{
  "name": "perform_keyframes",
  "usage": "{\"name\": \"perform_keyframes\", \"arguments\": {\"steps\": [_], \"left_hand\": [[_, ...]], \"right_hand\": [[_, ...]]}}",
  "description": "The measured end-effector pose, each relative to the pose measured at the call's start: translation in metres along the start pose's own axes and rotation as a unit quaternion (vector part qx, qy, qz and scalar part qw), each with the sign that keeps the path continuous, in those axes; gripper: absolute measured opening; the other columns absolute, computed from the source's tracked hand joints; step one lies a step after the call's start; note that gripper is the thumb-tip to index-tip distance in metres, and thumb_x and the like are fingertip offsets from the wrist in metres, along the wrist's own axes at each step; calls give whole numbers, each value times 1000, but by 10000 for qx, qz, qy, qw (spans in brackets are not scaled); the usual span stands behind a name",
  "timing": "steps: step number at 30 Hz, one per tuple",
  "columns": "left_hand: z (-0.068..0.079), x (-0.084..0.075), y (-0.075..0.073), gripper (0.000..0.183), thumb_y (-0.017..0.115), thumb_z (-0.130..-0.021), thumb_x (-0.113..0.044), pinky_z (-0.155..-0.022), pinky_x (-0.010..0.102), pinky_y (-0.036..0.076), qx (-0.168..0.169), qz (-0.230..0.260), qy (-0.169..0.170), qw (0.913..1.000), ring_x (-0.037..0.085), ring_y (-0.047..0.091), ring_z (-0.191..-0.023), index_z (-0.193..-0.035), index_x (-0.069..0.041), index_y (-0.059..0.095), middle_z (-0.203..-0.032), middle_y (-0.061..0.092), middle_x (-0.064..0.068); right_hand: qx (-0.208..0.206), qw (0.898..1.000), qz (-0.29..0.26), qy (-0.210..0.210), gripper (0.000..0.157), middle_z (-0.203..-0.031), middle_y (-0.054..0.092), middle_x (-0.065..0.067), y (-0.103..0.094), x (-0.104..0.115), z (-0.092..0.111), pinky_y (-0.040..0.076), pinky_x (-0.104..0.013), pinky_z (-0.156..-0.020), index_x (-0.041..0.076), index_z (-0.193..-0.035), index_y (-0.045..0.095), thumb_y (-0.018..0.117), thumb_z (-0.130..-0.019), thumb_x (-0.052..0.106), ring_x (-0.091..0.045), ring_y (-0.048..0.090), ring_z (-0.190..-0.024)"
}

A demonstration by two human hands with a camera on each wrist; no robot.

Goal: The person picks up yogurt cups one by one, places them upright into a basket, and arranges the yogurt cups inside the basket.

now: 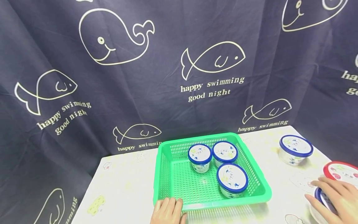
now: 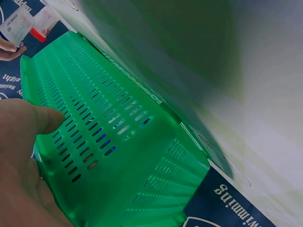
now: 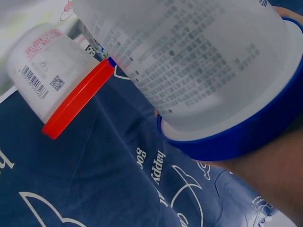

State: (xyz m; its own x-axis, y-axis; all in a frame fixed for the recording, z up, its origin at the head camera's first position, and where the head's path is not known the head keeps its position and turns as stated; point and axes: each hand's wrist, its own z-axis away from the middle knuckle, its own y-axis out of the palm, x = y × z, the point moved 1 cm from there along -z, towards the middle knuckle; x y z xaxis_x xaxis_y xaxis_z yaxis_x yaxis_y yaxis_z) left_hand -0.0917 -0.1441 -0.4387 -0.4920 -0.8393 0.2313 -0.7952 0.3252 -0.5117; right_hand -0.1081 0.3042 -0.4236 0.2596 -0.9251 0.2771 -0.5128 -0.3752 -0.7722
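My left hand (image 1: 167,211) grips the near rim of a green plastic basket (image 1: 179,172), its fingers over the rim and its thumb against the slotted outer wall (image 2: 94,109). Three round tubs with blue lids stand upright in the basket: a left one (image 1: 199,155), a back one (image 1: 225,151) and a front one (image 1: 232,179). At the right edge of the head view, my right hand (image 1: 339,199) holds another blue-lidded tub (image 3: 189,71), fingers and thumb spread around its lid. Most of that lid is hidden under the hand.
A red-lidded tub (image 1: 342,171) stands just beyond my right hand. Farther back on the right is one more blue-lidded tub (image 1: 296,149). The table (image 1: 120,186) has a pale printed cover, and a dark blue curtain (image 1: 173,105) hangs behind it.
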Motion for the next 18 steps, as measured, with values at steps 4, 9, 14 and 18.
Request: {"name": "perform_keyframes", "arguments": {"steps": [4, 9, 14, 18], "left_hand": [[1, 0, 0, 32, 41, -88, -36, -54, 27, 28, 44, -11, -12, 10000, 13, 35, -54, -75, -12, 57, -61, 40, -2], [1, 0, 0, 32, 41, -88, -36, -54, 26, 27, 9, -14, 6, 10000, 13, 34, -53, -74, -12, 57, -61, 39, -2], [1, 1, 1, 32, 41, -88, -36, -54, 26, 27, -39, -18, 17, 10000, 13, 33, -53, -74, -12, 57, -61, 39, -2], [0, 1, 1, 33, 41, -88, -36, -54, 26, 27, -50, 1, -1, 10000, 13, 33, -53, -74, -12, 57, -60, 39, -1]], "right_hand": [[-227, 9992, -180, -278, 45, -96, 54, -27, -2, 4, -2, 4, -32, -110, 1, -87, 61, 76, -62, 34, -42, 41, -90], [-253, 9988, -243, -347, 44, -97, 54, -28, -3, 4, -4, 4, -31, -109, 1, -88, 61, 77, -61, 32, -43, 41, -90], [-371, 9973, -444, -458, 46, -98, 53, -30, -5, 4, -7, 4, -29, -109, -1, -91, 60, 77, -59, 27, -45, 39, -105], [-339, 9968, -450, -565, 47, -99, 53, -29, -8, 7, -11, 4, -29, -109, 0, -93, 60, 77, -60, 28, -44, 37, -114]]}}
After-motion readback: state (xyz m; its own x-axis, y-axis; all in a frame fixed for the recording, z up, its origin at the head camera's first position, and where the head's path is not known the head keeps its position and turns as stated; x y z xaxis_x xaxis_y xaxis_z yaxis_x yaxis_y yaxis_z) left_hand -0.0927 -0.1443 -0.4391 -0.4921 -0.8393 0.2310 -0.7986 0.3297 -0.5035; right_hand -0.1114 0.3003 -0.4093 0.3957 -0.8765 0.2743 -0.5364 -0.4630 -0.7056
